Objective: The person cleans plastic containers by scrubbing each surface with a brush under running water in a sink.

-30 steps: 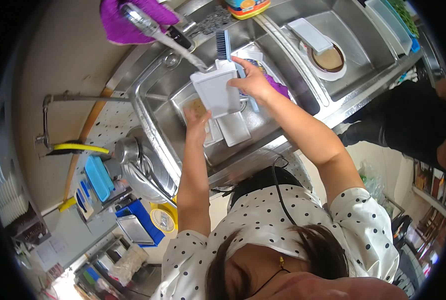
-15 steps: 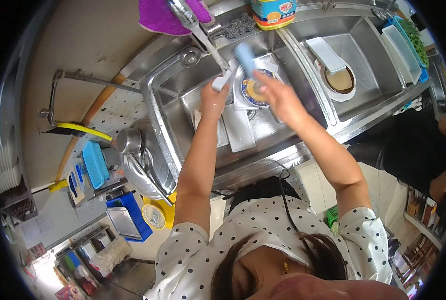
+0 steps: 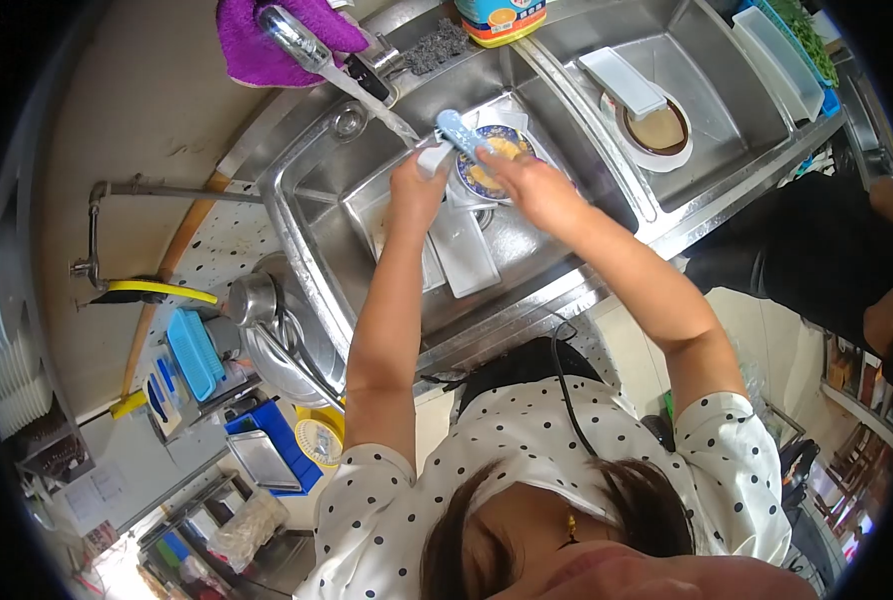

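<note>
Over the left sink basin, my left hand is closed around a small white dish. My right hand grips a light blue scrub brush, whose head is at the dish; the bristles are hidden. Water runs from the faucet down close to the held dish. Below my hands, a blue-and-yellow patterned plate lies on white dishes. A long white rectangular dish rests nearer to me.
In the right basin, a white tray leans on a brown-rimmed bowl. A steel scourer, a purple cloth and an orange-blue container sit along the back. Another person in black stands at right.
The brush has swung down and left to the dish in my left hand, and my right hand has moved with it. The whole view has shifted slightly.
</note>
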`<state>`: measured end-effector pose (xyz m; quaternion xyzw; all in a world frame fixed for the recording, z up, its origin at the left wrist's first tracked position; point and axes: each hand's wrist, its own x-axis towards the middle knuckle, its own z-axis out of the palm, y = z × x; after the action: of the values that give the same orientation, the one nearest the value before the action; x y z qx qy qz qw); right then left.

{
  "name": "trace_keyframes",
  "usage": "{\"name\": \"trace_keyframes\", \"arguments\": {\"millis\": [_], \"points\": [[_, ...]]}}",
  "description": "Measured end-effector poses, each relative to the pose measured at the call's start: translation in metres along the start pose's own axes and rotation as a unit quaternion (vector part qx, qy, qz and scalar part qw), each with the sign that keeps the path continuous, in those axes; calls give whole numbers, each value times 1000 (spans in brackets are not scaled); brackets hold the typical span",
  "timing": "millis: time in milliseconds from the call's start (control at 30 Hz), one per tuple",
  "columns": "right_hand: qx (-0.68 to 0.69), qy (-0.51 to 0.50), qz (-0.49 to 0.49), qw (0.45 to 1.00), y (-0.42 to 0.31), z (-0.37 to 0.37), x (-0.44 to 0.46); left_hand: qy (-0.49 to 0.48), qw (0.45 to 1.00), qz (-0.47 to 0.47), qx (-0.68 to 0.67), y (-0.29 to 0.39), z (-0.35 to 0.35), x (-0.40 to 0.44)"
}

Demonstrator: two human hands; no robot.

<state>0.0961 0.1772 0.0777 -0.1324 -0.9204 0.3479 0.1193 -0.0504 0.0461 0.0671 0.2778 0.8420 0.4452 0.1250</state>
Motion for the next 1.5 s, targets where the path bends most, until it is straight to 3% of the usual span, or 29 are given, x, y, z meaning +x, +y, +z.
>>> {"name": "trace_keyframes", "arguments": {"millis": [100,200,333,433,533,633,733,833,933,967,1067,1100,1233,1333,1367,1433,1500], "points": [[-82,-8,-50,995,-17,-5,-19,-23,998,-14,55,-9,5,7],[-104,-23,-55,993,-18,-6,-22,4,1000,-12,-9,-14,6,11],[-103,-67,-25,992,-23,-16,-22,-20,998,-13,63,-4,-1,14],[-137,-60,-76,986,-28,-18,-26,-21,999,-45,8,-5,-1,17],[-132,-66,-36,988,-19,-23,-12,-3,995,-9,96,3,3,15],[-134,-71,-56,987,-31,-18,-21,-18,998,-51,18,8,0,15],[-135,-74,-25,988,-18,-22,-9,-25,998,-43,50,8,0,12],[-149,-34,-70,986,-24,-17,-14,10,998,-13,62,-1,5,17],[-163,-83,-22,983,-25,-21,-9,7,992,-30,122,7,-1,16],[-131,-63,-21,989,-20,-24,-6,-25,996,-41,79,12,-4,15],[-151,-17,-69,986,-23,-13,-15,6,999,1,45,-6,1,18],[-152,-43,-53,986,-27,-19,-13,12,999,-9,34,-7,1,18],[43,28,18,999,21,-17,8,48,996,-22,-68,-13,-3,15],[65,30,-67,995,-6,-11,-4,68,987,-18,-143,-30,-1,12],[-30,-7,-106,994,-19,-7,-6,74,984,-10,-161,-36,3,12],[-2,-4,-53,999,-20,-4,-6,52,968,-15,-246,-32,2,9],[20,18,-28,999,8,0,7,45,971,-22,-235,-32,-2,0]]}}
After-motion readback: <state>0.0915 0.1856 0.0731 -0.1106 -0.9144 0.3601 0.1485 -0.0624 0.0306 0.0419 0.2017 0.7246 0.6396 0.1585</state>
